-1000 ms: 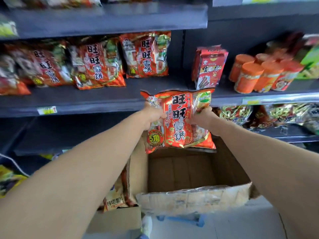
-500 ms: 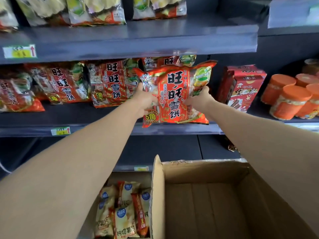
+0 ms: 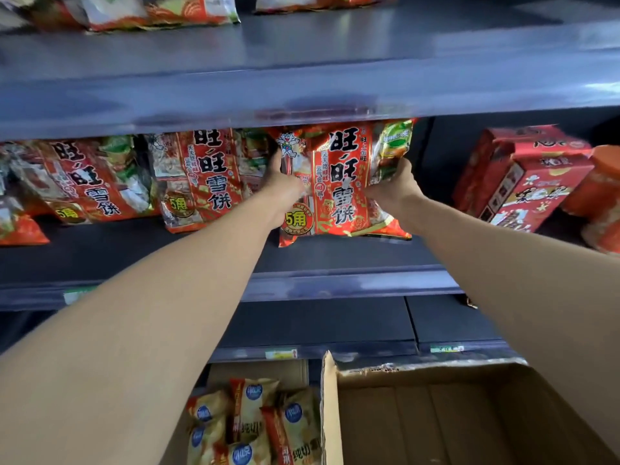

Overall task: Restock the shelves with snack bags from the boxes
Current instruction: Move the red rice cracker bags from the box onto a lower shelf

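Head view, nearest first: an open cardboard box (image 3: 436, 421) sits at the bottom right, and the part of its floor that shows is bare. Just left of its raised flap (image 3: 330, 404), a 2nd box (image 3: 258, 370) holds yellow snack bags (image 3: 248, 427) standing on end.

Both bare forearms reach up and away to the middle shelf (image 3: 335, 283). There the left hand (image 3: 280, 191) and the right hand (image 3: 394, 191) hold 1 red snack bag (image 3: 339, 182) between them, upright with its printed face outward. The left hand clamps the bag's left edge with the thumb up the front; its other fingers are behind the film and hidden. The right hand's fingers curl round the right edge and crease it.

The bag is over the shelf board, its top just under the lip of the upper shelf (image 3: 302, 92). Whether its bottom seam touches the board I cannot tell.

The film looks glossy and puffed, so I judge the bag light, soft and a little slippery, with brittle contents. The 2 side edges are the place to hold it, lightly, not the padded middle.

Just left of it, 2 matching bags (image 3: 201, 182) lean against the back. Red cartons (image 3: 516, 182) stand to the right, apart from it. Farthest up, more bags (image 3: 161, 11) lie on the upper shelf.
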The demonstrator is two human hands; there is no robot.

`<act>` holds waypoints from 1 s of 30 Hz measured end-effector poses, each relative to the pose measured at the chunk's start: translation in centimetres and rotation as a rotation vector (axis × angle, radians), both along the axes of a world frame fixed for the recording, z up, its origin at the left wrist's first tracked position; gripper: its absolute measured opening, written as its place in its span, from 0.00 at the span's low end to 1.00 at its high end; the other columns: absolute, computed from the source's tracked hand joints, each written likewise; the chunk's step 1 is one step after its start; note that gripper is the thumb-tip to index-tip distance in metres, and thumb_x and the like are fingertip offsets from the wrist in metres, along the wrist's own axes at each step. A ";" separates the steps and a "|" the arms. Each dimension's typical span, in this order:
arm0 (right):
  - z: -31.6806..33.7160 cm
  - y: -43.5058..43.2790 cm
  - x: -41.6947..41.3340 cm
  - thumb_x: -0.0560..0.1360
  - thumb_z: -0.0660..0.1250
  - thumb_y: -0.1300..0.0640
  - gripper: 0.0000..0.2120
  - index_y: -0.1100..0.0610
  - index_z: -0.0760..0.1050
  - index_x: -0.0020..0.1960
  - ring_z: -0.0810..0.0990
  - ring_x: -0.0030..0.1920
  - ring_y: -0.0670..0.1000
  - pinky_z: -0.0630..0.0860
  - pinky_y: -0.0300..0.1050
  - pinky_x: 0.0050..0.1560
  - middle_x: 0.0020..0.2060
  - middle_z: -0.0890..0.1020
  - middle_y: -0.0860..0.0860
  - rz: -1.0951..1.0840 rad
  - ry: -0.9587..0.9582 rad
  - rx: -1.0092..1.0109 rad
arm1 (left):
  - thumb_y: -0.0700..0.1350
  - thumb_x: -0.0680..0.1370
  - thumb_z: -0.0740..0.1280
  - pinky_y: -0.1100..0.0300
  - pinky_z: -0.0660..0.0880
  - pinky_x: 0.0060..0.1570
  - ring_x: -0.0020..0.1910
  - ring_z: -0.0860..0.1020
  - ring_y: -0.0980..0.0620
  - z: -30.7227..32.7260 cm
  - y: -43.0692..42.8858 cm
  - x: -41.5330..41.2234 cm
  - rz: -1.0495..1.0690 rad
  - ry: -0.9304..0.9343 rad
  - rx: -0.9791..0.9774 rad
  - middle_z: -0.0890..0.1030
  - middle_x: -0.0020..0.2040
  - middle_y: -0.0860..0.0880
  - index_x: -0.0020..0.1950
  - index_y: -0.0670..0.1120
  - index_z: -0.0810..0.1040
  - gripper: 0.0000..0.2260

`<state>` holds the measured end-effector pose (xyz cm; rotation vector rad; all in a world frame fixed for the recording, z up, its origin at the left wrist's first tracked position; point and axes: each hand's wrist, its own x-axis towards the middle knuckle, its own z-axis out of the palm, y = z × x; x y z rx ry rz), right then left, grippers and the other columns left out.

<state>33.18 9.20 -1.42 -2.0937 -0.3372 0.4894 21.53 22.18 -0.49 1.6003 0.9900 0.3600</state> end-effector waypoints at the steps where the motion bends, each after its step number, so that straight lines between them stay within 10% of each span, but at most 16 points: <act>1: -0.4 0.1 0.0 0.71 0.70 0.54 0.37 0.55 0.54 0.73 0.71 0.64 0.59 0.69 0.58 0.66 0.65 0.72 0.55 -0.013 0.010 0.020 | 0.28 0.75 0.62 0.51 0.72 0.60 0.68 0.70 0.44 -0.3 0.3 0.2 0.005 -0.012 0.004 0.63 0.75 0.46 0.77 0.59 0.49 0.41; 9: -1.1 -0.4 -1.2 0.63 0.73 0.47 0.46 0.52 0.54 0.75 0.71 0.65 0.59 0.71 0.58 0.65 0.67 0.69 0.53 0.004 -0.009 0.010 | 0.33 0.75 0.66 0.44 0.69 0.67 0.69 0.70 0.45 -1.0 0.2 0.1 0.028 -0.012 0.044 0.65 0.74 0.47 0.77 0.57 0.51 0.38; 18: 0.6 -3.8 -4.0 0.73 0.66 0.56 0.33 0.56 0.57 0.74 0.70 0.65 0.60 0.71 0.56 0.64 0.67 0.68 0.57 0.084 -0.143 -0.128 | 0.33 0.78 0.61 0.47 0.69 0.67 0.68 0.69 0.44 0.1 -1.9 -3.3 0.066 0.072 0.093 0.65 0.73 0.45 0.77 0.46 0.56 0.29; 24: 2.9 -7.1 -8.9 0.75 0.60 0.63 0.25 0.56 0.63 0.72 0.77 0.52 0.56 0.75 0.46 0.44 0.62 0.73 0.53 0.246 -0.221 -0.141 | 0.32 0.76 0.62 0.60 0.70 0.35 0.44 0.74 0.50 2.0 -6.7 -8.4 0.003 0.031 0.151 0.74 0.60 0.41 0.73 0.41 0.64 0.24; 30: 4.9 -11.3 -15.9 0.75 0.60 0.63 0.21 0.59 0.69 0.68 0.77 0.54 0.56 0.74 0.43 0.47 0.61 0.77 0.55 0.469 -0.386 -0.184 | 0.34 0.77 0.63 0.62 0.72 0.39 0.42 0.74 0.56 4.0 -12.7 -15.4 -0.125 0.075 0.304 0.74 0.60 0.44 0.72 0.40 0.66 0.22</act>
